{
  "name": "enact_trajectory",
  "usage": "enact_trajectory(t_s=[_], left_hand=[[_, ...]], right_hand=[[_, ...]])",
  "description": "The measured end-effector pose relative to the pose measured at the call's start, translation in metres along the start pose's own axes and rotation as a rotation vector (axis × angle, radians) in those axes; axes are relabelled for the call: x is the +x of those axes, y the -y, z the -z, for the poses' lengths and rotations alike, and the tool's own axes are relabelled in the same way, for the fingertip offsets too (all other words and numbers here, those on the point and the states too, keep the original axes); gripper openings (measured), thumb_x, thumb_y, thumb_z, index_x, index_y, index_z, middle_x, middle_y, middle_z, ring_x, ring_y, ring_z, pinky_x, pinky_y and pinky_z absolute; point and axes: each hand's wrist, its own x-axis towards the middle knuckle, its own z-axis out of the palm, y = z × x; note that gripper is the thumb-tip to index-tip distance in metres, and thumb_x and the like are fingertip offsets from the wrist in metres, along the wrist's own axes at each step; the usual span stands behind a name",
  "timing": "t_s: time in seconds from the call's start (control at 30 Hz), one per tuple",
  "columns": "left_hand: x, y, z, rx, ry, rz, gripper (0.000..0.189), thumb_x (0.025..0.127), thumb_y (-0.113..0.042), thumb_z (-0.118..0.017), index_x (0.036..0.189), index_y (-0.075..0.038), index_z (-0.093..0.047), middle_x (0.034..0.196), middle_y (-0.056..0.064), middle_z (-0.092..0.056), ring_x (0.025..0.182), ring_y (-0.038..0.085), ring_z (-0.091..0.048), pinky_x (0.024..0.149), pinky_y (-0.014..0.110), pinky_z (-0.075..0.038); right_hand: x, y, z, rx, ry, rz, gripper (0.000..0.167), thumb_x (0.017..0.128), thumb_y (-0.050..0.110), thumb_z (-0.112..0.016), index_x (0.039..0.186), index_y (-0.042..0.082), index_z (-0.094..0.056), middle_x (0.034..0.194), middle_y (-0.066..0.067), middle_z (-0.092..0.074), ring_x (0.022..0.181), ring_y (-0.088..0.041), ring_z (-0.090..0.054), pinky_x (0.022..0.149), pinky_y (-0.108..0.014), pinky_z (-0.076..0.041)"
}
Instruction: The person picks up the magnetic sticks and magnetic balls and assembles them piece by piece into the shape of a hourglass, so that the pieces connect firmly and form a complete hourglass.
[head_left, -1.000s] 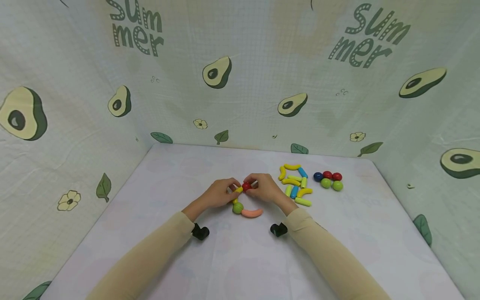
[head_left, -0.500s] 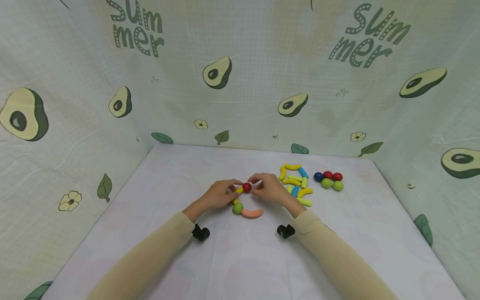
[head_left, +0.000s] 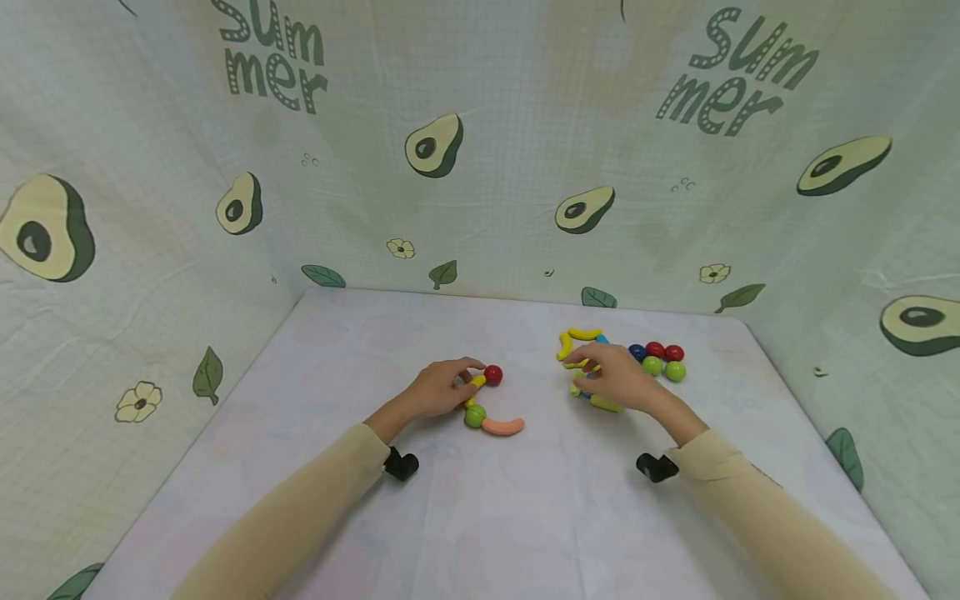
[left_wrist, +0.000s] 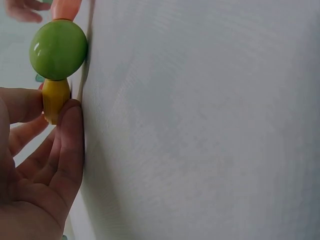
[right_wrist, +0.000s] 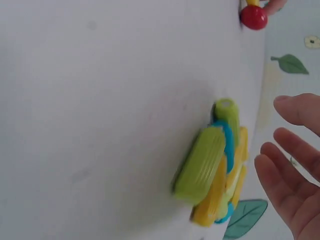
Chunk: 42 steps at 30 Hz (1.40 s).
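My left hand [head_left: 435,389] pinches a yellow toy banana [left_wrist: 56,100] between thumb and fingers. A green ball [left_wrist: 58,50] touches the banana's near end, and a curved pink piece [head_left: 503,427] adjoins the ball. At the far end of this curved row sits a red ball [head_left: 492,375], close to my left fingertips. My right hand [head_left: 618,379] is over the group of small pieces on the right, fingers spread and holding nothing. Beneath it lie yellow bananas [head_left: 584,333], ribbed lime-green sticks [right_wrist: 201,162] and blue pieces [right_wrist: 227,142], partly hidden by the hand.
Right of my right hand is a cluster of balls: a dark blue one [head_left: 637,352], red ones [head_left: 655,349] and green ones [head_left: 675,371]. The white table [head_left: 480,517] meets avocado-printed cloth walls [head_left: 495,167] at the back and sides.
My right hand has let go of the red ball and moved right, over the group of small pieces. The left hand has stayed at the yellow banana.
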Motion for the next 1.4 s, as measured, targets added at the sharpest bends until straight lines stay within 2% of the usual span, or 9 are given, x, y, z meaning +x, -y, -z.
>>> enact_trajectory(t_s=[0.23, 0.47, 0.8, 1.03, 1.2, 1.4], left_hand=[[0.0, 0.0, 0.0, -0.013, 0.009, -0.006, 0.043, 0.105, -0.024, -0.065, 0.148, -0.024, -0.061, 0.124, 0.005, -0.069, 0.09, 0.015, -0.061, 0.085, 0.036, -0.052], [0.002, 0.0, 0.0, -0.011, 0.019, 0.009, 0.043, 0.105, -0.025, -0.065, 0.148, -0.026, -0.06, 0.124, 0.004, -0.069, 0.092, 0.016, -0.061, 0.087, 0.035, -0.053], [0.0, -0.004, -0.001, -0.024, 0.019, 0.025, 0.043, 0.106, -0.024, -0.064, 0.149, -0.025, -0.06, 0.127, 0.006, -0.068, 0.089, 0.016, -0.061, 0.085, 0.036, -0.053], [0.0, -0.005, 0.0, -0.01, 0.013, 0.017, 0.042, 0.106, -0.024, -0.064, 0.148, -0.024, -0.06, 0.126, 0.006, -0.069, 0.09, 0.016, -0.061, 0.086, 0.037, -0.053], [0.001, -0.004, 0.0, -0.005, 0.015, 0.017, 0.042, 0.107, -0.025, -0.063, 0.149, -0.024, -0.06, 0.126, 0.005, -0.069, 0.091, 0.016, -0.061, 0.088, 0.038, -0.053], [0.002, -0.002, 0.0, 0.006, 0.022, 0.025, 0.043, 0.107, -0.025, -0.063, 0.149, -0.026, -0.059, 0.127, 0.005, -0.069, 0.094, 0.017, -0.061, 0.089, 0.038, -0.053]], right_hand=[[-0.027, -0.039, 0.013, -0.061, -0.038, -0.029, 0.031, 0.092, 0.004, -0.081, 0.122, 0.004, -0.075, 0.119, -0.014, -0.072, 0.11, -0.035, -0.066, 0.093, -0.054, -0.061], [-0.034, -0.059, 0.012, -0.105, -0.027, 0.025, 0.028, 0.092, 0.005, -0.082, 0.119, 0.01, -0.078, 0.111, -0.004, -0.073, 0.104, -0.027, -0.065, 0.091, -0.05, -0.06], [-0.031, -0.058, 0.008, -0.188, -0.015, -0.004, 0.022, 0.093, 0.006, -0.082, 0.114, 0.008, -0.08, 0.101, -0.003, -0.068, 0.09, -0.019, -0.06, 0.08, -0.034, -0.058], [-0.031, -0.063, 0.009, -0.176, 0.024, -0.06, 0.022, 0.095, 0.007, -0.08, 0.117, 0.007, -0.079, 0.101, -0.002, -0.072, 0.089, -0.019, -0.064, 0.083, -0.039, -0.061], [-0.032, -0.064, 0.011, -0.183, 0.041, -0.094, 0.025, 0.096, 0.01, -0.079, 0.121, 0.005, -0.078, 0.101, -0.003, -0.073, 0.088, -0.019, -0.062, 0.081, -0.037, -0.059], [-0.034, -0.056, 0.015, -0.17, -0.017, -0.112, 0.023, 0.095, 0.013, -0.081, 0.117, 0.008, -0.08, 0.1, -0.003, -0.073, 0.087, -0.02, -0.063, 0.079, -0.035, -0.059]])
